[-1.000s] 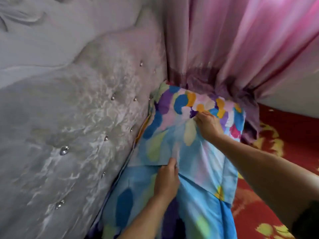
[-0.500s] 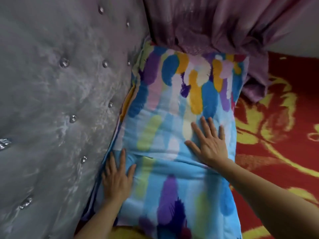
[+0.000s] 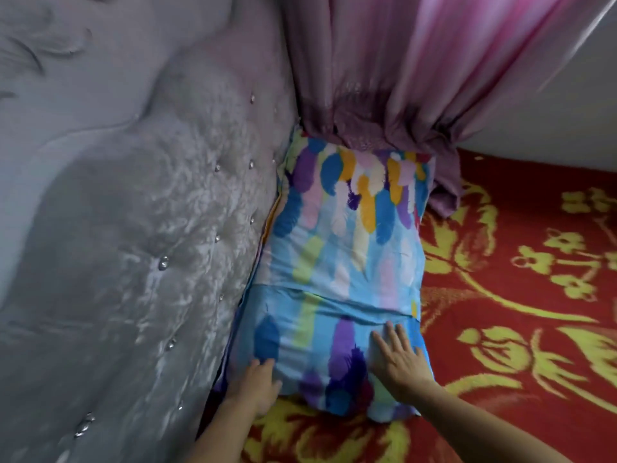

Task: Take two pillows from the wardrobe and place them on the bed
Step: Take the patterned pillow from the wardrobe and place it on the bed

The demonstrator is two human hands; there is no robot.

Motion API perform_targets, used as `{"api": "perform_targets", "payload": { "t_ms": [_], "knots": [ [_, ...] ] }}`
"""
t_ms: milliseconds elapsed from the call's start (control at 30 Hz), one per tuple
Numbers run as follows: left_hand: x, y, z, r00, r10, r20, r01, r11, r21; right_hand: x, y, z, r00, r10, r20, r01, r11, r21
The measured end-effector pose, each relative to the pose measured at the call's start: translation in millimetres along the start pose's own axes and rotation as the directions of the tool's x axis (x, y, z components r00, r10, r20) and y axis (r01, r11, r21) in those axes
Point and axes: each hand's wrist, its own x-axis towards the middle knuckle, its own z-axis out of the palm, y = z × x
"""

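Both hands have slid down to the near end of the feather-print pillow (image 3: 337, 272); left hand (image 3: 255, 384) and right hand (image 3: 400, 359) press flat, fingers spread, gripping nothing. It lies on the red bedspread (image 3: 521, 295) against the tufted headboard (image 3: 150, 245)

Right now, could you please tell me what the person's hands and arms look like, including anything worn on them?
Both the left hand and the right hand are bare: no gloves, rings, watch or bracelets can be seen. Both forearms are uncovered as far as the bottom edge of the picture, with no sleeve in view. The fingers look slender, with short nails.
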Motion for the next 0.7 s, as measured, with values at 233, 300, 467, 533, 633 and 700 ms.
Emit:
{"api": "perform_targets", "payload": {
  "t_ms": [233,300,467,533,633,700],
  "knots": [
    [-87.3,-5.2,-28.0,0.986,0.163,0.042,-0.156,0.979,-0.134,-116.0,-37.9,-22.7,0.984,0.140,-0.113,-0.127,0.985,0.120],
    [-100.3,6.7,-41.5,0.978,0.208,0.021,-0.205,0.974,-0.099,-143.5,-46.7,-34.8,0.969,0.169,-0.180,-0.140,0.977,0.162],
    [-140.5,52.8,-56.5,0.962,0.272,-0.010,-0.272,0.962,0.013,-211.7,-39.3,-68.6,0.912,0.282,-0.297,-0.195,0.937,0.291],
    [-161.9,72.8,-56.0,0.952,0.305,-0.013,-0.305,0.952,-0.006,-236.9,-26.1,-76.8,0.905,0.308,-0.295,-0.217,0.928,0.304],
    [-193.1,97.3,-50.9,0.945,0.325,-0.036,-0.326,0.945,-0.027,-263.4,-6.1,-87.4,0.894,0.333,-0.299,-0.238,0.919,0.313],
    [-210.7,107.5,-44.5,0.950,0.308,-0.042,-0.310,0.950,-0.027,-272.1,6.0,-95.3,0.890,0.320,-0.326,-0.214,0.923,0.320]
  ]
}}
